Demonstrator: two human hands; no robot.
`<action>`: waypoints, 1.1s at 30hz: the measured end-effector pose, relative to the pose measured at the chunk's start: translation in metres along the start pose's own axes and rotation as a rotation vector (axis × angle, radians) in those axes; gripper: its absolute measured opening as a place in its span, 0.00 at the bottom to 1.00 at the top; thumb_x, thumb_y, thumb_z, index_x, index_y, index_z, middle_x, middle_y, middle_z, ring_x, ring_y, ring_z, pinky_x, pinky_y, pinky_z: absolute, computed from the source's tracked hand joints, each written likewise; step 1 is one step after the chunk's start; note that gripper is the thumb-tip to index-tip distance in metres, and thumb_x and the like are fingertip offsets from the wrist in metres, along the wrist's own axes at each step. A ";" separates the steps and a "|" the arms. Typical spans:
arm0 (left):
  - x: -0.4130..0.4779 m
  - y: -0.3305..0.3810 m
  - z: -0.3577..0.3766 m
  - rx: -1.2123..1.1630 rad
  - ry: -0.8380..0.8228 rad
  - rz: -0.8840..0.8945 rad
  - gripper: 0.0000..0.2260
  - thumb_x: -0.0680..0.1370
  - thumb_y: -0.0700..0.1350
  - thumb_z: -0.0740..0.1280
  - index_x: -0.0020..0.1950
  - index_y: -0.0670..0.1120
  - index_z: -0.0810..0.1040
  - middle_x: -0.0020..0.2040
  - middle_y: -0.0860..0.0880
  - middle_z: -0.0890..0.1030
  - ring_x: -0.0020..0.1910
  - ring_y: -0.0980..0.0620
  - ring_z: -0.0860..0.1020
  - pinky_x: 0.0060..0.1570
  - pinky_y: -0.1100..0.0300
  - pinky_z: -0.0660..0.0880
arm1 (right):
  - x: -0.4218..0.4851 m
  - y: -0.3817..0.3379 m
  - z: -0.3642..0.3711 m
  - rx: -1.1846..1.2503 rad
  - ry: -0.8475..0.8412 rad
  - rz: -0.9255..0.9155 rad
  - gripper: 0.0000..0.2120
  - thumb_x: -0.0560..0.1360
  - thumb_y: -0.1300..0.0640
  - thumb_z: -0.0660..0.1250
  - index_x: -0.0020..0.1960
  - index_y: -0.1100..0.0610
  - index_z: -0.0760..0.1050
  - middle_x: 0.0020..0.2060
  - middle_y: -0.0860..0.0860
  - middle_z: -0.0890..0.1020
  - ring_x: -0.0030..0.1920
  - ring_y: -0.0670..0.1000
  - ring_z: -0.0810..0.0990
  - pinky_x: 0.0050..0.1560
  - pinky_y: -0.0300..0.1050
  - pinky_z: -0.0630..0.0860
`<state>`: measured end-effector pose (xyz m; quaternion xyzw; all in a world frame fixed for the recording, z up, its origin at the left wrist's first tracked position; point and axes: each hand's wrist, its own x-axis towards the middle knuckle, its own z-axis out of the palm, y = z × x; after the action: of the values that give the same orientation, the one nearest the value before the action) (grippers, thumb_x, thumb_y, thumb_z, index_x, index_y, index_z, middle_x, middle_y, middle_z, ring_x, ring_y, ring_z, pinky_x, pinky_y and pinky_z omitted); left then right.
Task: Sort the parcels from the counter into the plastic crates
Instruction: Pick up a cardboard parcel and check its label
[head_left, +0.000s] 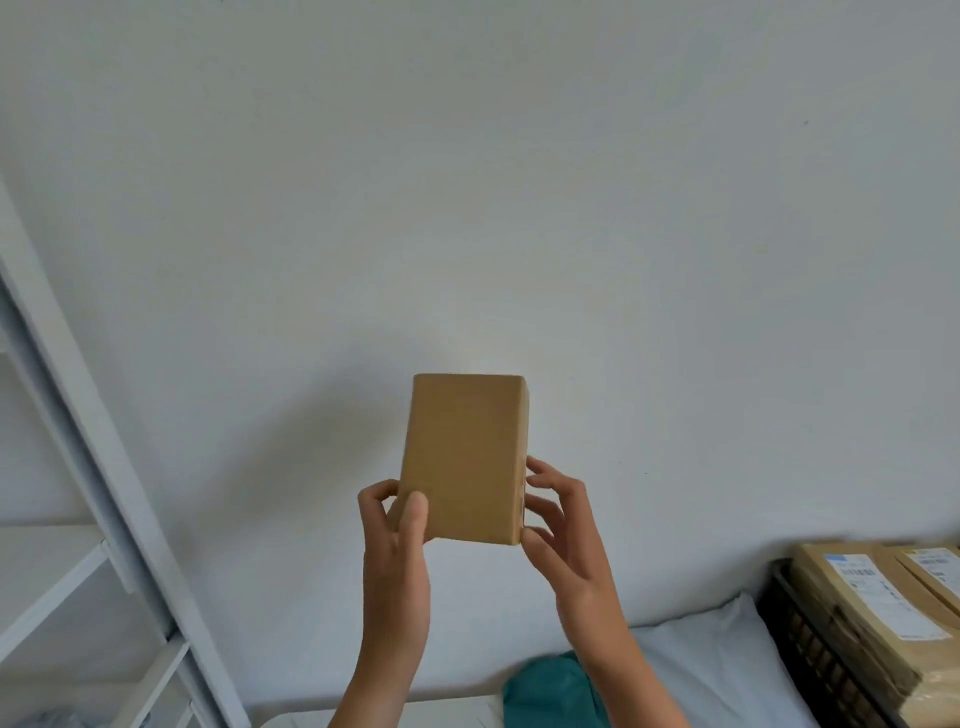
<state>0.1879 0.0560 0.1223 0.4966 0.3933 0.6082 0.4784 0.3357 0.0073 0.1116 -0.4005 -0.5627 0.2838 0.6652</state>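
Note:
A small plain brown cardboard parcel (465, 460) is held upright in front of the white wall, its blank face toward me. My left hand (396, 545) grips its lower left corner, thumb on the front face and fingers curled behind. My right hand (563, 530) holds the lower right edge with its fingertips against the side. At the right edge stands a dark plastic crate (810, 639) holding brown parcels (878, 613) with white labels.
A white metal shelf frame (88, 493) slants along the left side. Below lie a white pillow or padded surface (711, 654) and a teal cloth (550, 691). A white surface edge (436, 714) shows at the bottom.

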 end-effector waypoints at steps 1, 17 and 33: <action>-0.001 -0.002 0.001 0.073 -0.015 0.021 0.04 0.86 0.58 0.59 0.57 0.61 0.66 0.49 0.69 0.82 0.45 0.57 0.83 0.45 0.59 0.79 | -0.001 0.006 -0.004 0.026 -0.002 0.033 0.20 0.79 0.57 0.65 0.70 0.55 0.69 0.74 0.41 0.74 0.68 0.54 0.79 0.60 0.46 0.78; -0.017 0.036 -0.005 0.028 -0.192 0.213 0.19 0.82 0.55 0.59 0.72 0.54 0.74 0.64 0.61 0.81 0.66 0.57 0.79 0.53 0.63 0.79 | 0.010 -0.024 -0.022 -0.014 0.018 0.043 0.24 0.76 0.40 0.67 0.70 0.43 0.73 0.72 0.45 0.78 0.72 0.48 0.76 0.67 0.52 0.76; 0.026 0.076 -0.041 0.773 -0.805 0.333 0.26 0.76 0.54 0.72 0.71 0.68 0.70 0.67 0.63 0.68 0.61 0.59 0.77 0.55 0.59 0.79 | 0.025 -0.047 -0.063 -0.358 -0.138 0.012 0.38 0.71 0.34 0.72 0.77 0.38 0.61 0.75 0.32 0.67 0.76 0.38 0.68 0.75 0.48 0.68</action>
<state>0.1317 0.0633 0.1922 0.8824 0.2904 0.2511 0.2722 0.3985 -0.0094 0.1622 -0.4953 -0.6461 0.2099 0.5414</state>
